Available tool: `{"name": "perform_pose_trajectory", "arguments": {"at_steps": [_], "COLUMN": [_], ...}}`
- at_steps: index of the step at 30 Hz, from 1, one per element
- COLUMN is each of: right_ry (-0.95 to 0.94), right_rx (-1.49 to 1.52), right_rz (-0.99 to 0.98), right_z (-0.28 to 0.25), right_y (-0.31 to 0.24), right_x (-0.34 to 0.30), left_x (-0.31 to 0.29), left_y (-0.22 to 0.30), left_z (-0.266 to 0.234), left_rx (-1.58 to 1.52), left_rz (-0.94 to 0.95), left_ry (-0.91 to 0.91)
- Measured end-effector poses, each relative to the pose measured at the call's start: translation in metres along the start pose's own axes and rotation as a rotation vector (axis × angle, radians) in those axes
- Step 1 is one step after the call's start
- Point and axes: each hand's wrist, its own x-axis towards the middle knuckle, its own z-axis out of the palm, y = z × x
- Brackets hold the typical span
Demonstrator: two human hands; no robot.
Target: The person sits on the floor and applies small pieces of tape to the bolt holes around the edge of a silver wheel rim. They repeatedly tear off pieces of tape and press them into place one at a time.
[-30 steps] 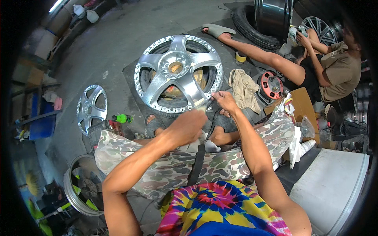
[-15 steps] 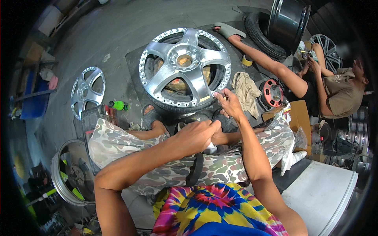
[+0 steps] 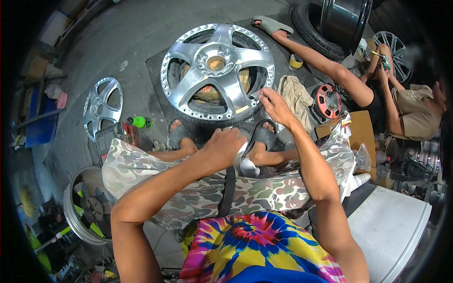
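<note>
A silver five-spoke wheel face (image 3: 226,89) lies before me on a tyre, with small holes round its rim. My right hand (image 3: 277,107) is at the rim's near right edge, its thumb and fingers pinched. A small greyish piece seems to show at those fingertips, too small to name. My left hand (image 3: 224,147) is closed above my lap, just short of the wheel. What it holds, if anything, is hidden. A strip of yellowish tape (image 3: 242,109) sticks to the near right part of the rim.
A smaller silver wheel face (image 3: 103,107) lies left, near a green bottle (image 3: 139,122). A beige cloth (image 3: 293,101) and a red-and-black reel (image 3: 326,101) lie right. Beyond, a co-worker (image 3: 410,106) sits holding a green tool (image 3: 385,62), one leg stretched toward the wheel.
My left hand has drawn back leftward, away from my right hand. My right hand has shifted slightly up along the rim. The co-worker's hands and tool have moved a little.
</note>
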Motion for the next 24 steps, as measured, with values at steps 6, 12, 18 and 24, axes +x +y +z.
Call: {"name": "perform_pose_trajectory", "arguments": {"at_steps": [6, 12, 18, 24], "right_ry": [-0.277, -0.276, -0.279, -0.323], "right_rx": [-0.451, -0.555, -0.535, -0.455], "right_rz": [-0.187, -0.342, -0.427, -0.391], "right_z": [-0.022, -0.021, -0.019, -0.016], "right_y": [-0.021, -0.007, -0.002, -0.007], "right_x": [0.019, 0.019, 0.027, 0.033], "left_x": [0.010, 0.023, 0.014, 0.011], "left_y": [-0.012, -0.010, -0.022, -0.025], "left_z": [0.007, -0.003, 0.013, 0.015], "left_rx": [-0.045, -0.159, -0.076, -0.136], "left_rz": [-0.033, -0.308, -0.078, -0.195], "left_ry": [0.135, -0.089, 0.138, -0.018]}}
